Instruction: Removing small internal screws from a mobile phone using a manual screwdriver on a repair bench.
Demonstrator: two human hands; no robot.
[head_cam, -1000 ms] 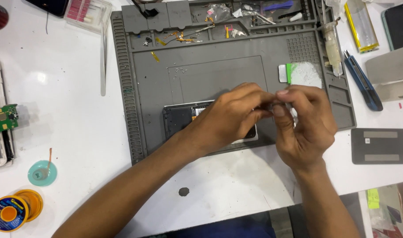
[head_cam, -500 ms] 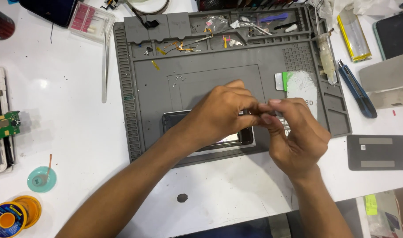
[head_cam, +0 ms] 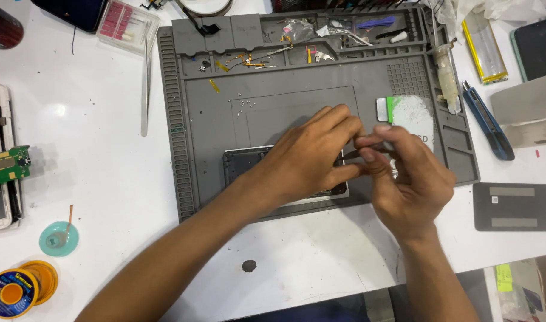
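In the head view, the left hand lies palm-down over a dark opened phone near the front edge of the grey repair mat, its fingers spread flat and pressing on the phone rather than closed round anything. The right hand, just beside it toward the mat's right edge, pinches slim tweezers between thumb and forefinger, their tip meeting the left fingertips. Tiny screws lie scattered behind the phone toward the mat's middle.
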